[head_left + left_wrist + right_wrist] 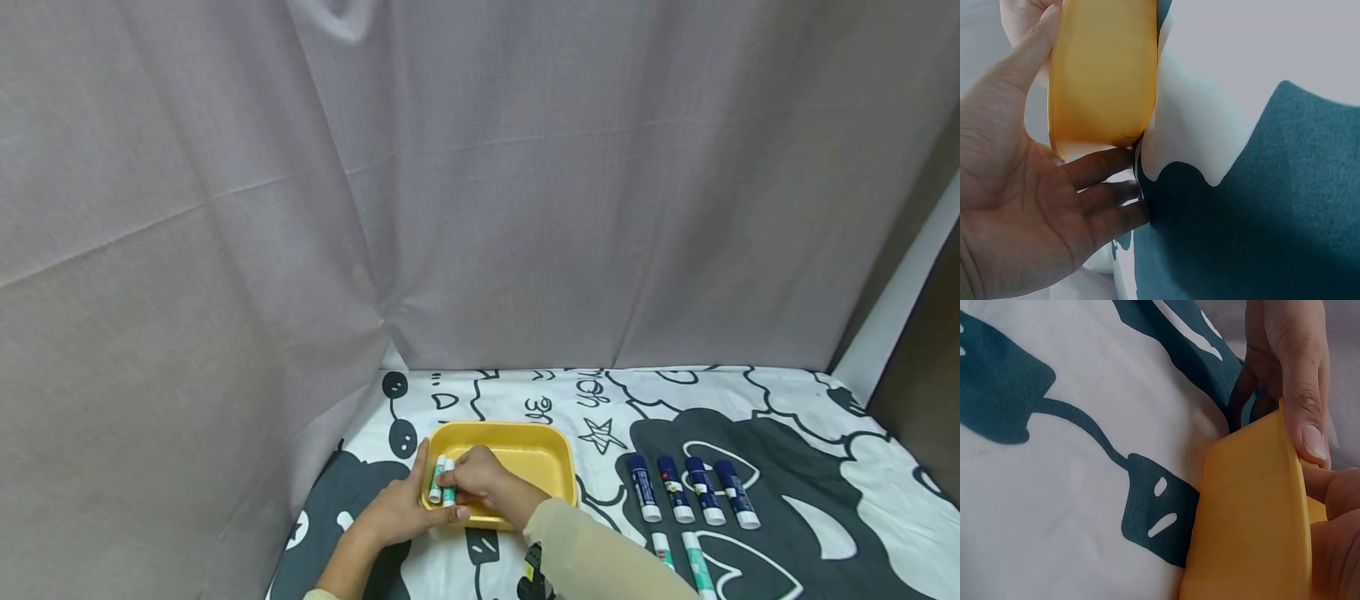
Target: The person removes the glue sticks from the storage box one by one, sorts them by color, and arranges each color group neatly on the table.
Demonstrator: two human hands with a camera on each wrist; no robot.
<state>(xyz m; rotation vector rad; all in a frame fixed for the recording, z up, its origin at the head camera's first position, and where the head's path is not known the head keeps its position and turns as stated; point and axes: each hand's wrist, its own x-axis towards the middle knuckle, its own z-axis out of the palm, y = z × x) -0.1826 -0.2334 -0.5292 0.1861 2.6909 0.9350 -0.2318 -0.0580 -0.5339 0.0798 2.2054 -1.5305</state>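
Note:
In the head view, a yellow tray (536, 446) stands on the patterned cloth. Two green-and-white glue sticks lie side by side at its left end: an outer glue stick (437, 479) and an inner glue stick (449, 468). My right hand (483, 477) reaches into the tray and pinches the inner one. At the tray's near left corner is my left hand (397, 507), its thumb along the near rim and its fingers spread against the outer side. The left wrist view shows those fingers (1107, 219) fairly straight. Both wrist views hide the glue sticks.
Right of the tray, several dark blue glue sticks (703, 492) with white ends lie in a row. Nearer me are two more green-and-white glue sticks (697, 562), partly cut off by the frame edge. A grey curtain (525, 208) hangs behind the cloth (600, 500).

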